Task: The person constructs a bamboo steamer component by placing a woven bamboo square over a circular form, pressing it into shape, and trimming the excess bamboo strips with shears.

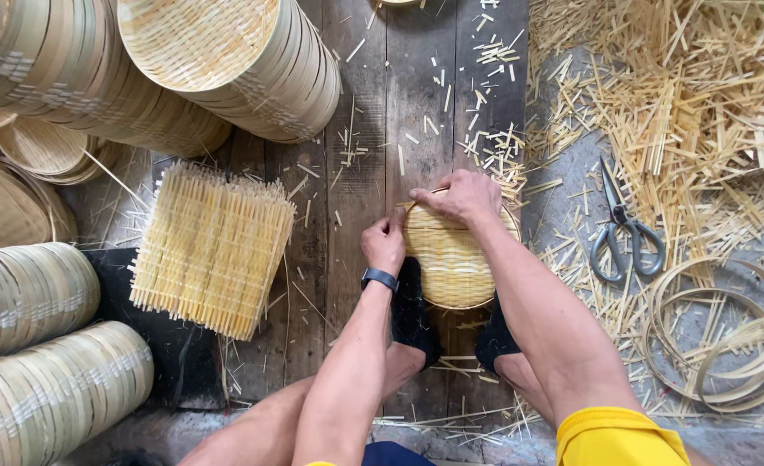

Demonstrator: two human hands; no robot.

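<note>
1. At the bottom edge: 2 bare forearms reach fwd over 2 feet in dark socks [416,312] standing on the wooden plank floor [373,129].
2. Just past the feet, 1 round woven bamboo tray [451,259] lies flat on the planks, partly btwn the feet.
3. Left hand [385,243], w/ 1 dark wristband [379,279], sits at the tray's left rim, fingers pinched together on a thin bamboo strip [423,197].
4. Right hand [460,197] presses on the tray's far rim, fingers closed down on the weave by the strip's other end.
5. Left of the tray: 1 stack of square woven mats [214,246], well apart from the hands.
6. Right: 1 pair of scissors [624,229] on the grey floor, beside a few loose bamboo hoops [727,336]; exact count unclear.
7. Far left & top: abt 5 stacks of round trays [244,60] lying on their sides.
8. Far right: 1 heap of cut bamboo offcuts [693,95].
</note>
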